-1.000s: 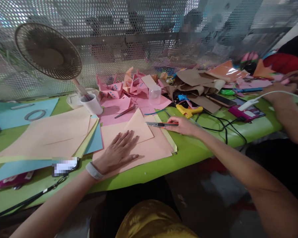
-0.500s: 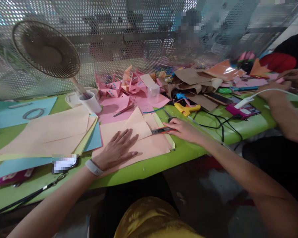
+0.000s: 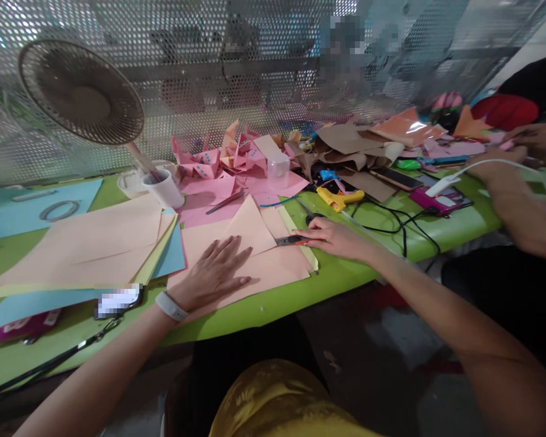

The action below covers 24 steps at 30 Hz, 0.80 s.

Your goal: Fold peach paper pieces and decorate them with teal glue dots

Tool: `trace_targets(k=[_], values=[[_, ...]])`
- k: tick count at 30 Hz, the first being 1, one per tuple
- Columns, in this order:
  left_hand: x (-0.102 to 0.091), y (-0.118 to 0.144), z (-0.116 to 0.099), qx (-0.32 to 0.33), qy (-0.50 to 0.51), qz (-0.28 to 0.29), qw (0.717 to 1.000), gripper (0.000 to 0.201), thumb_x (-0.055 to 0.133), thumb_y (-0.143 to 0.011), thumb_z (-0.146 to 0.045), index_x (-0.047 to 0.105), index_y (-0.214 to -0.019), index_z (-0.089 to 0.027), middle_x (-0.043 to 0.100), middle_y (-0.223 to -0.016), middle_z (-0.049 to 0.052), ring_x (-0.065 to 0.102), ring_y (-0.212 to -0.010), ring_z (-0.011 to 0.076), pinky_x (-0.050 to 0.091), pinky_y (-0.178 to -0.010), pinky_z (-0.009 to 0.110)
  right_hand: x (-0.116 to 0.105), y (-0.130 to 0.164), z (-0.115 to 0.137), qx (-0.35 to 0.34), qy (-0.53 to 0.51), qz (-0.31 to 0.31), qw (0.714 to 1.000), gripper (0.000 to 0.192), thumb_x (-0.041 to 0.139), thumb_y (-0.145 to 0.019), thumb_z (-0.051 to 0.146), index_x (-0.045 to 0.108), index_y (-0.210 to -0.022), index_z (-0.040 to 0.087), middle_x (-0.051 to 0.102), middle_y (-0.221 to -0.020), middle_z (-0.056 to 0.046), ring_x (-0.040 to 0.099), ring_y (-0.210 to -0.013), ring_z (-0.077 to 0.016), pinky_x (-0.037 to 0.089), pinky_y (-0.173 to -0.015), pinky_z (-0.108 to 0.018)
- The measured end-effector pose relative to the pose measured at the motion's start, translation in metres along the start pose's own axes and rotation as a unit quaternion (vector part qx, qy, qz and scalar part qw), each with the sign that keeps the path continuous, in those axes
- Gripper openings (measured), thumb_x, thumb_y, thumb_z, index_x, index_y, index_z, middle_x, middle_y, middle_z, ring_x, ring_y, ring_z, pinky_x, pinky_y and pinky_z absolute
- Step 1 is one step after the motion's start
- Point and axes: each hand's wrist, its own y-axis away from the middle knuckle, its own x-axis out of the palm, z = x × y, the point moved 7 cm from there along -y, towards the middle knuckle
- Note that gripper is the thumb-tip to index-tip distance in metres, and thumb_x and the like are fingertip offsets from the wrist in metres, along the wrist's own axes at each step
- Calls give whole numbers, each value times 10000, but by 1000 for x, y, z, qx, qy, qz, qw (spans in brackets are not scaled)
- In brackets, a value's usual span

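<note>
My left hand [image 3: 212, 274] lies flat, fingers spread, on a peach paper sheet [image 3: 273, 264] at the near edge of the green table [image 3: 346, 276]. A folded triangular flap [image 3: 250, 227] of the same paper points away from me just beyond my fingertips. My right hand [image 3: 334, 237] grips a red-handled utility knife [image 3: 291, 240], its blade lying against the flap's right edge. A pale yellow strip [image 3: 300, 240] runs under the knife along the sheet's right side.
A stack of peach, yellow and blue sheets [image 3: 86, 249] lies to the left, with a white cup [image 3: 165, 189] and a fan [image 3: 79, 91] behind. Pink folded shapes [image 3: 222, 161], a yellow glue gun [image 3: 337, 198], black cables [image 3: 400, 227] and another person's arm [image 3: 519, 194] are at the right.
My right hand drew the knife toward me along the flap's right edge, then held nearly still. The left hand stayed pressed on the paper.
</note>
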Motion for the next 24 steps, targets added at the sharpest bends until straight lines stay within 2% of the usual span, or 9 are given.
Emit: trace_targets(k=[8,15,24], values=[[0,0,1,-5,-10,2,1000,711,249,-975,-654,237,-1574,-271,174,-1653,87,139,-1530,268,131,-1235,486,-5,8,0,-16,-23,4,1000,404,488,-995,393,572,-1387,345,575,-1002,-66,567,-822,-167,436,-742,-283],[1,0,2,-1,-2,-6,1000,714,255,-970,-662,224,-1575,-284,173,-1656,71,152,-1528,267,131,-1235,480,-4,5,11,-16,-12,7,1000,418,449,-1009,447,538,-1411,377,584,-990,-53,545,-766,-148,404,-687,-259],[1,-1,2,-5,16,-2,1000,724,256,-964,-673,206,-1577,-291,186,-1655,66,139,-1530,266,119,-1239,492,-2,6,22,2,-20,-6,1000,420,473,-998,409,548,-1407,352,603,-1028,-59,589,-820,-171,439,-726,-290]])
